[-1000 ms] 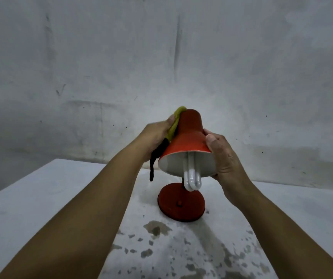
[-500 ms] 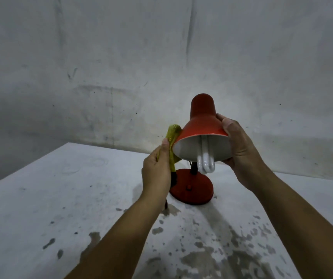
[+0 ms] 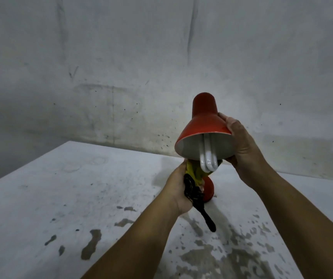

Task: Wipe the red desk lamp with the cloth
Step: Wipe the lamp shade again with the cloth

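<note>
Red metal desk lamp (image 3: 202,125) stands on the white, paint-chipped tabletop (image 3: 65,198), close to the grey stained wall (image 3: 121,57). Cone shade tilted toward the camera, white inside visible, with a white U-tube compact fluorescent bulb (image 3: 207,158) sticking out past the rim.

Right hand (image 3: 240,146) grips the shade on its right side: thumb on the red outer surface near the rim, fingers curled under the lower edge.

Left hand (image 3: 178,190) sits below the shade, fingers closed round a bunched yellow-green cloth with a black part (image 3: 193,176). Yellow part pokes up out of the fist, just under the shade's lower rim and behind the bulb tip; can't tell if it touches the neck of the lamp, that part is hidden. Black tail of the cloth hangs down from the heel of the hand over the tabletop.

Lamp's round red base (image 3: 208,190) only partly visible, right of the left hand, resting on the tabletop. Dark bare patches in the paint spread across the near side.
</note>
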